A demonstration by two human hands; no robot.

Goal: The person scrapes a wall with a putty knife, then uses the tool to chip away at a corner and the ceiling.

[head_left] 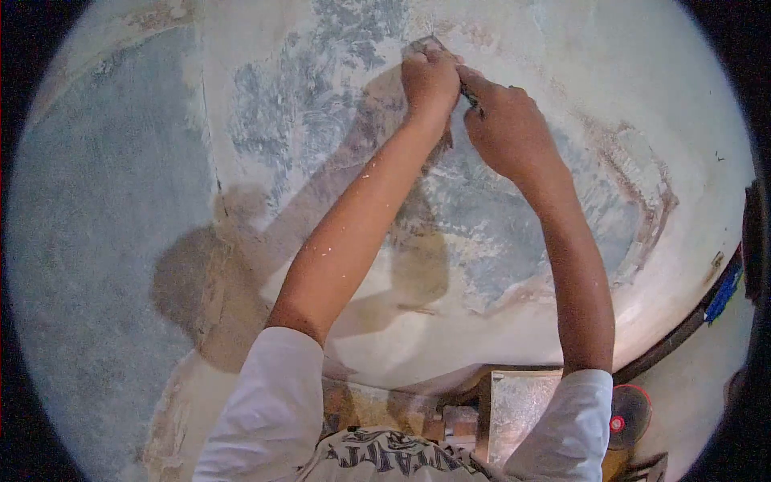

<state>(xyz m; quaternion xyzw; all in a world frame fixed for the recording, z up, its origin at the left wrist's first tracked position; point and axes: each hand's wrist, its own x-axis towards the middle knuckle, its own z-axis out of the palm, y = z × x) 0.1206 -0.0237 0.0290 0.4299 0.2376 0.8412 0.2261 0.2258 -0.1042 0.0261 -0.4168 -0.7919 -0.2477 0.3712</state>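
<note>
Both arms reach up to a wall (pixel 104 177) of patchy grey and off-white, with flaked paint and rough plaster. My right hand (pixel 510 128) is closed around the dark handle of what looks like a scraper (pixel 469 96), its index finger stretched along the tool. Higher up, my left hand (pixel 432 80) has its fingers closed at the tool's front end, against the wall. The blade is mostly hidden by those fingers. Pale flakes stick to my left forearm.
A ragged brown edge of broken plaster (pixel 662 197) curves along the right. Below stand a pale framed panel (pixel 522 406) and a round dark object with a red rim (pixel 630 418). Something blue (pixel 725 291) is at the far right. Shadows of my arms fall across the wall.
</note>
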